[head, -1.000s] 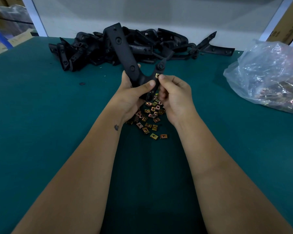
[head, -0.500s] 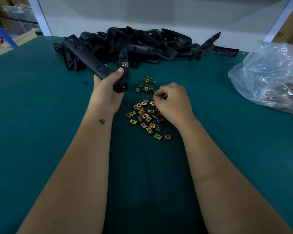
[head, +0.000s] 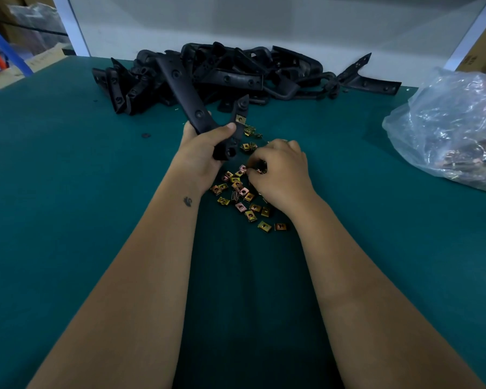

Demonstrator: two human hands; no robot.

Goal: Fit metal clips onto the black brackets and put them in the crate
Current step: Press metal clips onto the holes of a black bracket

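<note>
Bracket, black and V-shaped, is gripped at its bend by the left hand, thumb curled over it, above the green table. One metal clip is seen fitted on its shorter arm. Loose clips are scattered just below; the right hand rests among them, fingers curled down, a clip seemingly pinched at the fingertips. More brackets are piled at the far edge. A clear bag of clips lies at right. No writing can be read.

Left hand grips bracket; right hand pinches clip.
</note>
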